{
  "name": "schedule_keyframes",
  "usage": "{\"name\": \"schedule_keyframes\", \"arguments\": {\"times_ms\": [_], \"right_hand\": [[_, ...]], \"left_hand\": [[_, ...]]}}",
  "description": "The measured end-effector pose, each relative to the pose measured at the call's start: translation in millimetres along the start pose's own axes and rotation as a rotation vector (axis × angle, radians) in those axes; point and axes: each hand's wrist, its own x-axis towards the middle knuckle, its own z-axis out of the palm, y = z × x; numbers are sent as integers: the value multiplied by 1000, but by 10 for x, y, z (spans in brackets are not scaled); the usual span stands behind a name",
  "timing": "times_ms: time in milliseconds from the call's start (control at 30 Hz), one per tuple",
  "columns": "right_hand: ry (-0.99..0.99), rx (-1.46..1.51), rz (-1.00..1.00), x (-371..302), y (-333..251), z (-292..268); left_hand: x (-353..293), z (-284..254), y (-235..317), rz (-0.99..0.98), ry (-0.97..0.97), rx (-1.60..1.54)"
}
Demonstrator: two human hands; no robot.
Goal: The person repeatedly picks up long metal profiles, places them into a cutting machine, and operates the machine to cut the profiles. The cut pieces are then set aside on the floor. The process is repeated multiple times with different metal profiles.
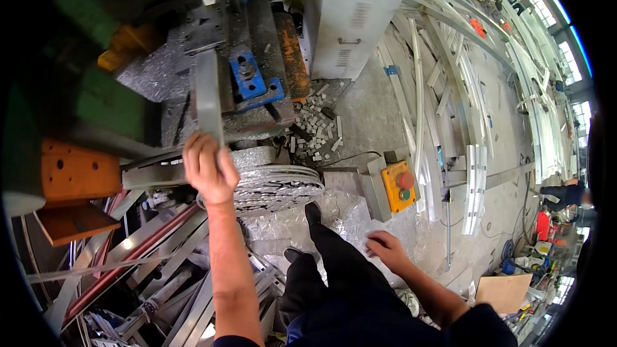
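Note:
My left hand (212, 168) is closed around the near end of a flat grey metal bar (208, 93). The bar's far end reaches into the tooling of a press-like machine (209, 26), where the contact is hard to make out. Beside the bar sits a blue clamp block (246, 74) with a bolt through it, on a bed strewn with metal chips. My right hand (387, 250) hangs low on the right, fingers loosely bent and apart, with nothing seen in it. Nearest to it is a yellow control box (399, 186) with a red and a green button.
A round metal stand (276, 186) covered in shavings stands before my feet. Small metal offcuts (318, 122) litter the floor near a grey cabinet (350, 22). Metal profiles (160, 244) pile up at lower left; long bars (472, 180) lie at right. Another person (569, 194) is far right.

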Motion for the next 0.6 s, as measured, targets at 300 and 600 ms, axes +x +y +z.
{"name": "schedule_keyframes", "arguments": {"times_ms": [300, 600], "right_hand": [[812, -511, -647, -184, -359, -427], [723, -713, -847, 113, -597, -394]], "left_hand": [[-119, 161, -76, 44, -9, 55], [-99, -79, 18, -21, -276, 86]]}}
